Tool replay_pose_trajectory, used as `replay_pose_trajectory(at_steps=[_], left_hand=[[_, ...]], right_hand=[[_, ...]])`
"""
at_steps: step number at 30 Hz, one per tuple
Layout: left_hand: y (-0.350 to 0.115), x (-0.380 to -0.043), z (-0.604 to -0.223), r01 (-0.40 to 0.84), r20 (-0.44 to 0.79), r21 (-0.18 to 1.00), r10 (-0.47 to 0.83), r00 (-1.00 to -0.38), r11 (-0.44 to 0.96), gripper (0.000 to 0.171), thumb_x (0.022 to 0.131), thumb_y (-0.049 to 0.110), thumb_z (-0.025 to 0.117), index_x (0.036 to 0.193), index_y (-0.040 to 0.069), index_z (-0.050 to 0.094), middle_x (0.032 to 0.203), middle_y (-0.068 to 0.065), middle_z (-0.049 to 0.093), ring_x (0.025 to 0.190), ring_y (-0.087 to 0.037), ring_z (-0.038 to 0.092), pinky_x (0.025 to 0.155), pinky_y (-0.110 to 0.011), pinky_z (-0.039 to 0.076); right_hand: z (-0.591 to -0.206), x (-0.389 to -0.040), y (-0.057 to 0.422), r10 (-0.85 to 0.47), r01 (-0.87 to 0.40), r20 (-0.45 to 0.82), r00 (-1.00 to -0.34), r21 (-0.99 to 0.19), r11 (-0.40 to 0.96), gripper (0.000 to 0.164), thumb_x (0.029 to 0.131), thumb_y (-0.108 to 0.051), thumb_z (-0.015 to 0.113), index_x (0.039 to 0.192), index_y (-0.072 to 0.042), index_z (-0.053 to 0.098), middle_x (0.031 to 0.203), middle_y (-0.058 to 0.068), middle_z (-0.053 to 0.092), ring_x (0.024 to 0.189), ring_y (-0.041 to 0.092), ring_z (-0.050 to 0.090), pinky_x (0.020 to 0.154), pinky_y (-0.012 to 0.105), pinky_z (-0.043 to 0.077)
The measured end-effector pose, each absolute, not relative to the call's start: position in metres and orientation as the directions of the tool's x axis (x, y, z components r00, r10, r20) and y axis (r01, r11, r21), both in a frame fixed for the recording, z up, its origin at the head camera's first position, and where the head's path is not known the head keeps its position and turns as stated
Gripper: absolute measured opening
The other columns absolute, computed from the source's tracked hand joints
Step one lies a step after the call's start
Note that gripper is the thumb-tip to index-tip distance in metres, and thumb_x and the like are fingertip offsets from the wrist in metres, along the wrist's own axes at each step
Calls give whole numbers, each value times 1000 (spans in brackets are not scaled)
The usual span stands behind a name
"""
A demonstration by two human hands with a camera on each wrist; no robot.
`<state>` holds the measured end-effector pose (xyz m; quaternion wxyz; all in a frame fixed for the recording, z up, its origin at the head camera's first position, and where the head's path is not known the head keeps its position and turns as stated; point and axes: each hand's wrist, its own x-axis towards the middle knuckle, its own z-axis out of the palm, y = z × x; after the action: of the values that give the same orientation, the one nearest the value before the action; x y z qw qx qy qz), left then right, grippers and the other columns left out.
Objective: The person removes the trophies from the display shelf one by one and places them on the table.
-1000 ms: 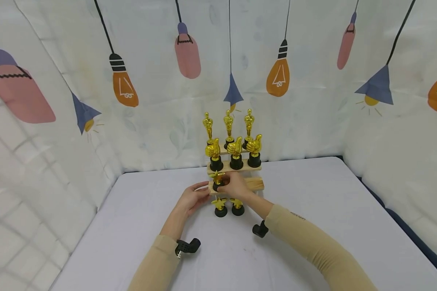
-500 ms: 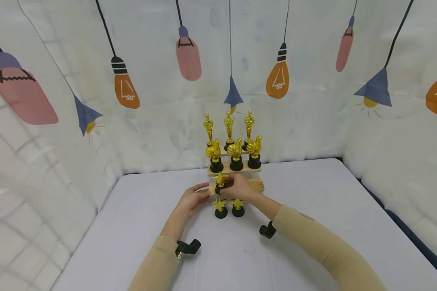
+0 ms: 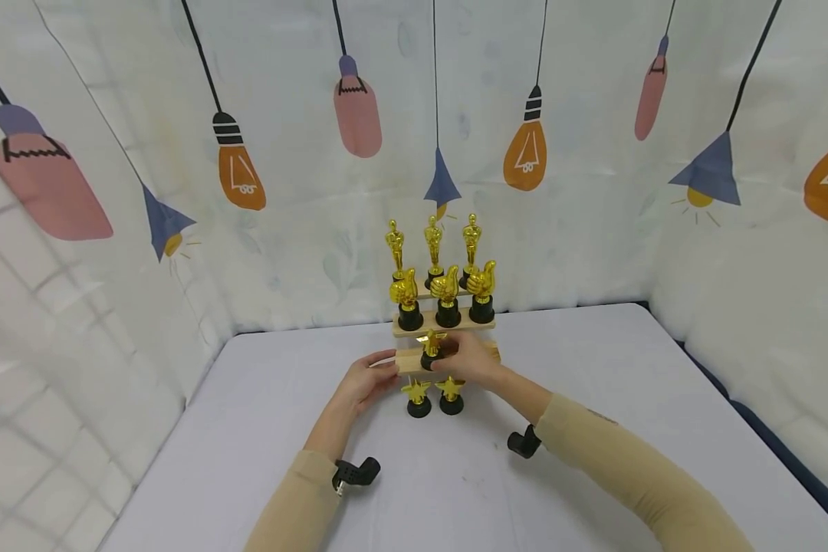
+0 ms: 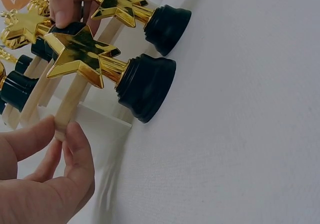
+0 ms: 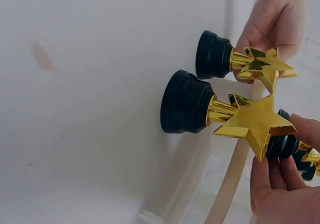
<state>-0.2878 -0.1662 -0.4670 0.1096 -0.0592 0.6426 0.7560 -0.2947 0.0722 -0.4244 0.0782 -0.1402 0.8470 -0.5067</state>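
Observation:
My left hand [image 3: 366, 381] pinches the left end of the lowest wooden shelf board [image 3: 409, 362] between thumb and fingers, as the left wrist view shows closely. My right hand [image 3: 471, 358] holds a gold star trophy [image 3: 431, 343] by its black base [image 5: 282, 143], near the middle of that board. In the right wrist view a nearer star partly covers the held trophy. Two more star trophies, a left one [image 3: 418, 392] and a right one [image 3: 450, 392], stand upright on the table in front of the rack.
Three thumbs-up trophies [image 3: 447, 295] line the middle shelf [image 3: 424, 328]. Behind them, three gold figure trophies [image 3: 434, 245] occupy the top shelf [image 3: 423, 289]. The white-covered table [image 3: 248, 399] reaches a printed backdrop [image 3: 303, 230] close behind the rack.
My right hand has moved the star trophy rightward along the lowest board, from its left end to near the middle. My left hand stays at the board's end.

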Motion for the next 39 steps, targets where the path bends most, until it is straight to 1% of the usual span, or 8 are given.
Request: replay_pose_trajectory(at_steps=[6, 9, 13, 16, 19, 27, 35, 39], left_hand=[[-166, -288, -467, -227, -215, 961, 86, -973, -160, 46, 99, -5, 63, 144, -6, 52, 128, -23, 62, 99, -19, 67, 87, -31, 58], [-167, -289, -469, -232, -219, 958, 91, -971, -169, 46, 99, -5, 63, 143, -7, 52, 127, -23, 63, 97, -19, 67, 86, -31, 58], [-167, -288, -472, -240, -226, 954, 96, -969, -179, 46, 99, -5, 64, 143, -6, 52, 127, -22, 63, 98, -19, 67, 86, -31, 57], [-166, -287, -471, -240, -228, 954, 89, -970, -179, 46, 99, -4, 64, 144, -6, 52, 127, -22, 62, 98, -19, 67, 85, -29, 57], [-165, -287, -469, -240, -229, 954, 81, -970, -178, 46, 99, -4, 64, 143, -5, 53, 127, -22, 62, 98, -19, 67, 84, -28, 58], [-165, -288, -469, -239, -227, 955, 82, -970, -177, 46, 99, -6, 63, 143, -6, 53, 127, -22, 61, 97, -19, 67, 85, -30, 58], [-165, -288, -468, -248, -238, 952, 77, -968, -178, 46, 98, -6, 63, 143, -5, 54, 128, -23, 61, 98, -20, 67, 84, -30, 58], [-166, -288, -468, -249, -237, 951, 81, -968, -182, 46, 98, -7, 63, 143, -5, 54, 129, -23, 61, 98, -20, 67, 83, -30, 58]], right_hand=[[-424, -292, 81, -301, -151, 8, -954, -877, 456, 47, 85, -13, 85, 127, -2, 67, 113, 7, 69, 101, 21, 65, 79, 33, 58], [-426, -290, 84, -309, -151, 8, -951, -886, 439, 46, 84, -10, 85, 126, 0, 67, 109, 8, 70, 100, 22, 65, 79, 34, 58], [-427, -285, 90, -304, -150, 5, -953, -878, 455, 44, 85, -12, 84, 124, 0, 67, 108, 7, 69, 99, 21, 65, 81, 34, 58], [-425, -282, 94, -295, -155, 10, -956, -869, 470, 43, 85, -14, 84, 123, -2, 67, 109, 6, 68, 100, 22, 64, 84, 36, 57], [-423, -281, 99, -290, -170, 32, -956, -869, 465, 42, 85, -12, 83, 122, 0, 68, 110, 7, 69, 101, 23, 64, 87, 38, 56], [-420, -279, 114, -279, -162, 33, -960, -877, 453, 45, 87, -10, 82, 127, 2, 66, 116, 10, 70, 107, 25, 64, 93, 41, 54], [-419, -272, 131, -271, -133, 6, -962, -882, 452, 48, 87, -10, 81, 130, 4, 64, 121, 14, 68, 109, 28, 64, 91, 39, 56], [-421, -269, 137, -284, -143, 12, -959, -885, 443, 47, 87, -10, 81, 128, 6, 64, 120, 16, 68, 109, 29, 64, 91, 40, 56]])
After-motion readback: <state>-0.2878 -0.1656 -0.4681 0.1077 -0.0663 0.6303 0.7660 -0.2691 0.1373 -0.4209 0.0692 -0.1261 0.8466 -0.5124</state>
